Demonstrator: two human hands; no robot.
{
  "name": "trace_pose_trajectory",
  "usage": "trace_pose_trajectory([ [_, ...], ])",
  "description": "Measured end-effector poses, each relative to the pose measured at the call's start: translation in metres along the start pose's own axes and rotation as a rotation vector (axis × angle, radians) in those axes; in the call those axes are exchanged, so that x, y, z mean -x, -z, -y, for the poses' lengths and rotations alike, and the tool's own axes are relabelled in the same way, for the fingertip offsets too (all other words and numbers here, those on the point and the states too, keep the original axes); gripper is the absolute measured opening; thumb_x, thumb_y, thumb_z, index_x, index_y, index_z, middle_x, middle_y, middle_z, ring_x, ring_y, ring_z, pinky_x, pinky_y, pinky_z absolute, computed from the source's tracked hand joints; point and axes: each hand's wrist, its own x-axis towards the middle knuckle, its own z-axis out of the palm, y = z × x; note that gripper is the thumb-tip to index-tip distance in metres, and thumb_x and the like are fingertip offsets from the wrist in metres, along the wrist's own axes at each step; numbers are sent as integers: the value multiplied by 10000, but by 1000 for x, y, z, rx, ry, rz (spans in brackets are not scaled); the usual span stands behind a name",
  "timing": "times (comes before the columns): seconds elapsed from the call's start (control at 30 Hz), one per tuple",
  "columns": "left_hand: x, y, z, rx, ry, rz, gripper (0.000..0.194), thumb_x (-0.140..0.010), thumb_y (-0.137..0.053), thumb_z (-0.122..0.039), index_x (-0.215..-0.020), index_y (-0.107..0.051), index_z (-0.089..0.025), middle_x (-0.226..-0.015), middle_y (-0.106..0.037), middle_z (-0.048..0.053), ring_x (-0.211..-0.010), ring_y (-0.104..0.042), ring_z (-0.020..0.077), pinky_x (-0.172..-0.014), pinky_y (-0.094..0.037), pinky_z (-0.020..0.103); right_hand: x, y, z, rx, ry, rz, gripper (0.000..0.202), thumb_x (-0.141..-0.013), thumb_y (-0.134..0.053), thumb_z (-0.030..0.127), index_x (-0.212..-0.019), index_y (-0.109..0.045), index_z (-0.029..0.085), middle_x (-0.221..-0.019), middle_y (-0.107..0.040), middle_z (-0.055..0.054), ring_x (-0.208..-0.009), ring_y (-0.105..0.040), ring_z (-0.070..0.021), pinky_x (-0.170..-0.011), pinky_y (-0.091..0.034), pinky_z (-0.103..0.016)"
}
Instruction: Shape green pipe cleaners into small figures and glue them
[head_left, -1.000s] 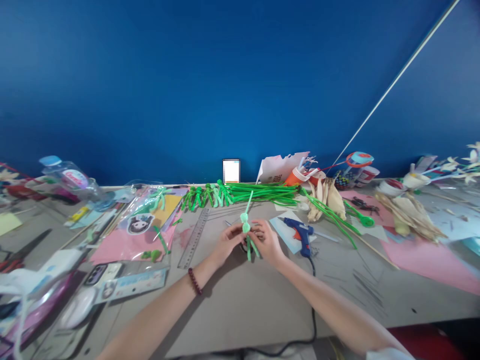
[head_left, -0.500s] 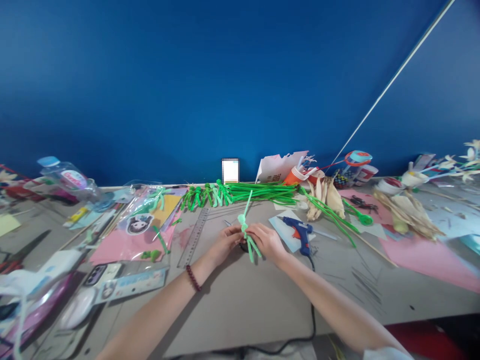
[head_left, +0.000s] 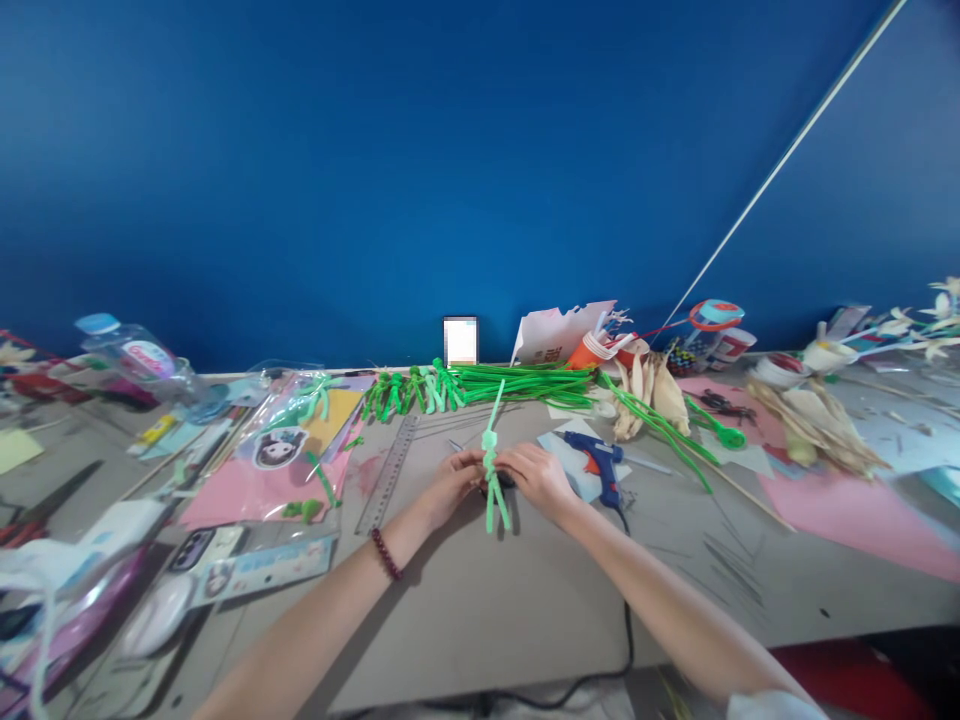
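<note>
A pale green pipe cleaner figure point(head_left: 490, 440) stands between my hands, twisted in the middle, with one straight end pointing up and two loose ends hanging down. My left hand point(head_left: 459, 475), a dark red bead bracelet on its wrist, pinches it from the left. From the right, the fingers of my right hand point(head_left: 532, 475) are closed on its twisted middle. Something dark lies behind the fingers, too hidden to name. Behind them, bundled green pipe cleaners point(head_left: 525, 385) and several twisted green pieces point(head_left: 409, 390) lie along the wall.
A blue glue gun point(head_left: 600, 465) lies just right of my right hand, its cord running to the table's front edge. Left are a clear ruler point(head_left: 388, 475), a plastic bag point(head_left: 259, 490) on pink paper, and scissors point(head_left: 45, 510). Dried husks point(head_left: 660, 395) lie back right.
The pipe cleaner figure has turned slightly, and its two lower ends have swung left to hang more nearly straight down. My right fingers have shifted a little to the right.
</note>
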Motion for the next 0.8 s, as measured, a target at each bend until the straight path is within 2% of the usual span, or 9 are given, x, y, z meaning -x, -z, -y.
trace_pose_trajectory([
  [0.3, 0, -2, 1, 23, 2, -33, 210, -564, -769, -176, -744, -668, -140, -646, -597, 7, -545, -508, 90, -577, -410, 240, 0, 1, -2, -119, -53, 48, 212, -924, -436, 276, -922, -639, 216, -787, -655, -47, -756, -582, -165, -690, -449, -261],
  [0.5, 3, -6, -3, 37, -18, -17, 232, -558, -768, -162, -754, -644, -151, -636, -573, -18, -522, -481, 65, -545, -388, 210, -1, 1, 5, -86, -75, 40, 184, -920, -429, 232, -903, -612, 211, -814, -650, -51, -786, -576, -174, -699, -443, -268],
  [0.67, 6, -9, -2, 7, -12, -22, 287, -599, -765, -210, -824, -592, -165, -665, -593, -26, -510, -535, 68, -499, -385, 188, 0, -2, 13, -79, -154, -3, 137, -898, -441, 206, -864, -574, 202, -808, -622, -45, -739, -569, -165, -646, -428, -258],
  [0.8, 7, -11, -3, 0, -6, 17, 330, -572, -788, -209, -825, -584, -152, -693, -628, -7, -545, -594, 97, -549, -448, 211, 1, -3, 14, -44, -177, 5, 100, -893, -446, 213, -872, -543, 202, -811, -603, -45, -751, -563, -168, -632, -415, -255],
])
